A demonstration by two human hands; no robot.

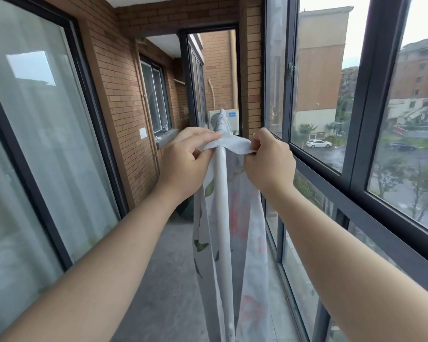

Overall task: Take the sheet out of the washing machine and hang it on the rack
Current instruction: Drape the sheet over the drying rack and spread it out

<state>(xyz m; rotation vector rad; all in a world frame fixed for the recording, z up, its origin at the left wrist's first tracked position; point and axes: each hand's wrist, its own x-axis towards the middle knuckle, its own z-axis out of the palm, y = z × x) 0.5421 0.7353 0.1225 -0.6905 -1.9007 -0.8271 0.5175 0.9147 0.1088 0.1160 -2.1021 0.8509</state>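
Sheet: the floral sheet (248, 218) is draped over the rack, hanging down both sides, with its pale hem bunched across the top.
Rack bar: a white bar (222, 206) runs away from the viewer toward an air-conditioner unit (233, 118).
Left hand: the left hand (185, 159) has its fingers curled and pinches the hem just left of the bar.
Right hand: the right hand (269, 161) has its fingers curled and pinches the same hem just right of the bar.
Step in hand: probably flattening the bunched hem.
Doing it well: pull the hem taut between both pinches, slide it along the bar, and keep both drops level so wet cloth won't slip off.
Surroundings: brick wall (119, 95) to the left, window frame (366, 119) to the right.
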